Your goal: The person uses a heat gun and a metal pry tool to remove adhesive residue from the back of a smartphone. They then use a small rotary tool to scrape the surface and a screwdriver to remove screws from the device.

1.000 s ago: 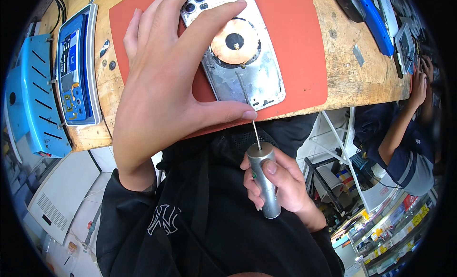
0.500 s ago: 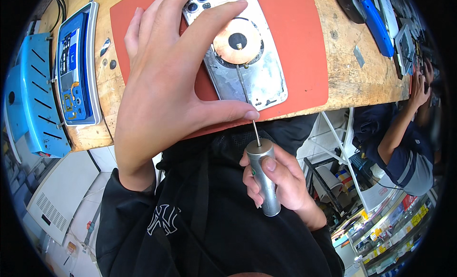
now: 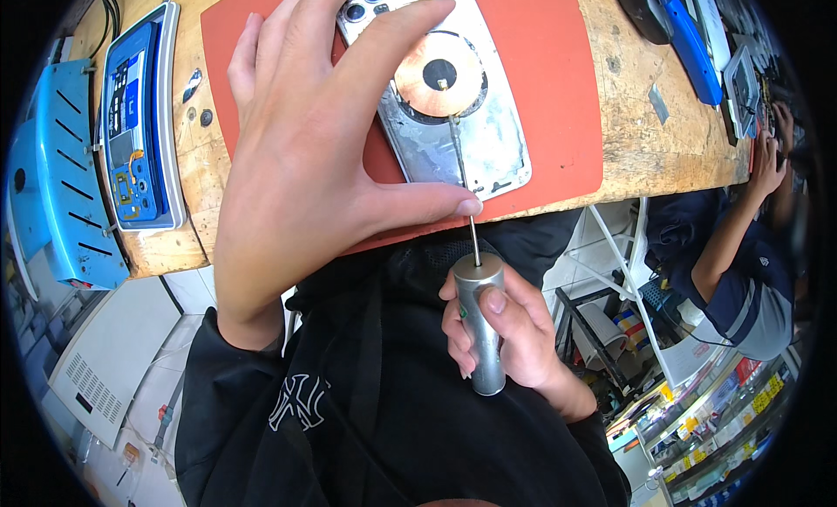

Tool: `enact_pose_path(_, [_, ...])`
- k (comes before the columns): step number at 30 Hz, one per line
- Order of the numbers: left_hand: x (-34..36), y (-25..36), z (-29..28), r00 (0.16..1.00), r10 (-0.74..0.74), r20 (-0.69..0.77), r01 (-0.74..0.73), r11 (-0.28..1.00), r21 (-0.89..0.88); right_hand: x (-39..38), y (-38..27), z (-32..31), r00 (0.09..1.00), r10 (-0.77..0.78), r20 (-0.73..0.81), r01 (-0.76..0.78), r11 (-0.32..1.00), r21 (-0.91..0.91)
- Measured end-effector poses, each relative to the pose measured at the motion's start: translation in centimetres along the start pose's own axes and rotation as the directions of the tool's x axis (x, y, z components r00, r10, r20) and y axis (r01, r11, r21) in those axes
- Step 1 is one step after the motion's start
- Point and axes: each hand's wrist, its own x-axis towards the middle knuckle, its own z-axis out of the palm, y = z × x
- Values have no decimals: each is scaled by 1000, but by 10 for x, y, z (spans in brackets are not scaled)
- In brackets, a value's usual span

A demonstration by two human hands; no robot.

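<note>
A phone body (image 3: 421,145) with its back glass off lies on an orange-red mat (image 3: 558,97), showing bare silvery metal, a round copper coil (image 3: 408,74) and camera lenses at its upper end. My right hand (image 3: 523,337) wraps round the silver cylindrical handle of a thin-shafted tool (image 3: 481,333). The shaft slants up over the phone, its tip at the coil's lower edge. Fingers spread, my left hand (image 3: 301,149) reaches over the phone's left side. Its thumb tip lies by the shaft at the phone's lower edge; the index finger stretches above the coil.
A blue phone-shaped part sits in a pale tray (image 3: 177,115) on the wooden bench (image 3: 649,149), beside a blue slotted device (image 3: 74,176). Toward the right lie a blue-handled tool (image 3: 693,49) and other items. Another person's arm (image 3: 731,219) shows at the far right.
The phone has shifted slightly right and down. The tool's tip has moved a little right along the coil's lower edge, and the left thumb has shifted slightly right with the shaft.
</note>
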Motion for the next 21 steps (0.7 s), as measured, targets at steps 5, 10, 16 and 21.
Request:
enact_pose_path(5, [1, 0, 1, 1000, -3, 1, 3, 1000, 0, -1, 1, 1, 998, -34, -45, 34, 999, 6])
enact_pose_path(10, [2, 0, 2, 1000, 0, 1, 0, 1000, -1, -3, -2, -2, 996, -63, -57, 64, 998, 3])
enact_pose_path(16, [2, 1, 3, 1000, 2, -3, -2, 1000, 0, -3, -2, 0, 996, -49, -75, 51, 998, 24])
enact_pose_path(21, [3, 1, 3, 1000, 3, -2, -3, 1000, 0, -4, -8, 0, 991, -32, -133, 41, 997, 66])
